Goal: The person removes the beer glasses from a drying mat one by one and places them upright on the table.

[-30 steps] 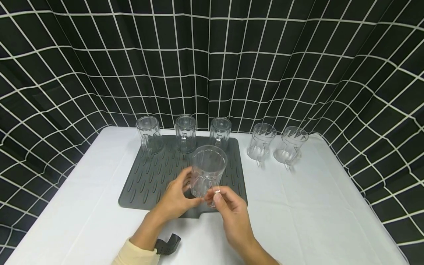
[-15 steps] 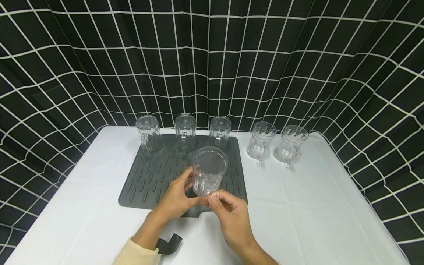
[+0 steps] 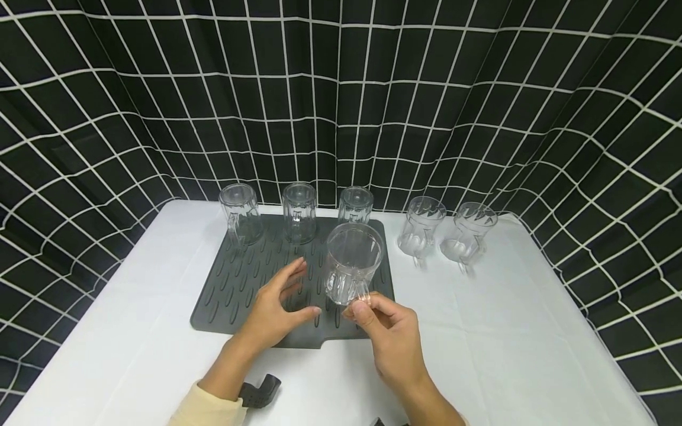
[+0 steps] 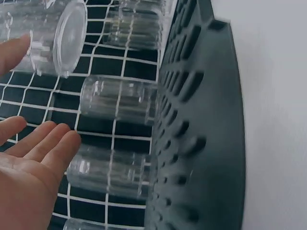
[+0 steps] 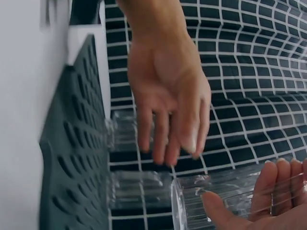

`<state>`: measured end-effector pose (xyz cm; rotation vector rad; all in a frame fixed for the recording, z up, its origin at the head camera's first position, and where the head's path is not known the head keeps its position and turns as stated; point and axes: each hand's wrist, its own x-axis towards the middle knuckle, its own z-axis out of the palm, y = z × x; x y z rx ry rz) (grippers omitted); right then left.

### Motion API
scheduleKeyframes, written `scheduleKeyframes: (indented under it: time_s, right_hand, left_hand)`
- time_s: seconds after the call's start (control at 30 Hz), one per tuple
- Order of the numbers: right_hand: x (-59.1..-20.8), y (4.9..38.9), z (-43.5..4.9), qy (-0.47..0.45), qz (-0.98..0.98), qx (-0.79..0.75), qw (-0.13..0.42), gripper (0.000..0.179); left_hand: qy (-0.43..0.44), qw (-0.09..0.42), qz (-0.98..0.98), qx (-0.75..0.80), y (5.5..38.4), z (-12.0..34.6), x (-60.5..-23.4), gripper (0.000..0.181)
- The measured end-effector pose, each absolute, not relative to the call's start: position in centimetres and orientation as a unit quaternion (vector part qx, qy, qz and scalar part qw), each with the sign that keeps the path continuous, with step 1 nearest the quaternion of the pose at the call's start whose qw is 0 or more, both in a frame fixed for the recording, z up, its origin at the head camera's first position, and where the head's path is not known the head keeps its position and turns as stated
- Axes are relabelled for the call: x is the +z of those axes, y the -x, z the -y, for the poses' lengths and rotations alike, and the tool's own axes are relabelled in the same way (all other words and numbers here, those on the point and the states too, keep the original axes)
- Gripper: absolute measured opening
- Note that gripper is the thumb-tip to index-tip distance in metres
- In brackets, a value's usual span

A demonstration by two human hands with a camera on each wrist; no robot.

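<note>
A clear glass mug (image 3: 354, 260) is held upright above the dark grey ridged mat (image 3: 229, 310). My right hand (image 3: 396, 340) pinches its handle between thumb and fingers. To the left of the mug, my left hand (image 3: 269, 310) is apart from it, thumb and fingers spread with nothing between them. In the left wrist view the mug (image 4: 45, 38) hangs beyond the spread fingers (image 4: 53, 143). The right wrist view has the mug's base facing the mat, with the right thumb (image 5: 216, 208) along its side.
Three clear mugs (image 3: 240, 213), mouth down, line the mat's back edge. Two more mugs (image 3: 421, 228) stand upright on the white tablecloth (image 3: 511, 331) to the right. A black grid-patterned curtain (image 3: 298, 89) surrounds the back and sides. A black wrist device (image 3: 260, 390) sticks out beside the left sleeve.
My left hand has let go of the mug and drawn slightly left. My right hand has carried the mug to the right and a little up, by its handle.
</note>
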<state>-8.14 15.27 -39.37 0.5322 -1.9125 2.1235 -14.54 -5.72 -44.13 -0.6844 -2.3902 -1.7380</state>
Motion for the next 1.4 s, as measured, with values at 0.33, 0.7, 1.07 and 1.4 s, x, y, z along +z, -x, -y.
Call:
scheduleKeyframes:
  time_s: [0.33, 0.7, 1.07, 1.4]
  right_hand:
    - [-37.3, 8.5, -17.4, -0.155, 0.677, 0.706, 0.137, 0.014]
    - [-36.1, 9.1, -20.0, -0.175, 0.611, 0.752, 0.175, 0.013]
    - [-35.8, 9.6, -22.8, -0.183, 0.554, 0.788, 0.200, 0.019]
    - [-34.7, 9.5, -25.0, -0.140, 0.562, 0.784, 0.224, 0.017]
  left_hand:
    - [0.214, 0.093, 0.787, -0.572, 14.8, 9.2, -43.9, 0.089]
    - [0.165, 0.131, 0.808, -0.550, 14.3, 13.3, -44.4, 0.093]
    - [0.102, 0.146, 0.828, -0.531, 13.1, 17.2, -45.7, 0.095]
    - [0.039, 0.148, 0.844, -0.514, 12.3, 19.2, -47.0, 0.094]
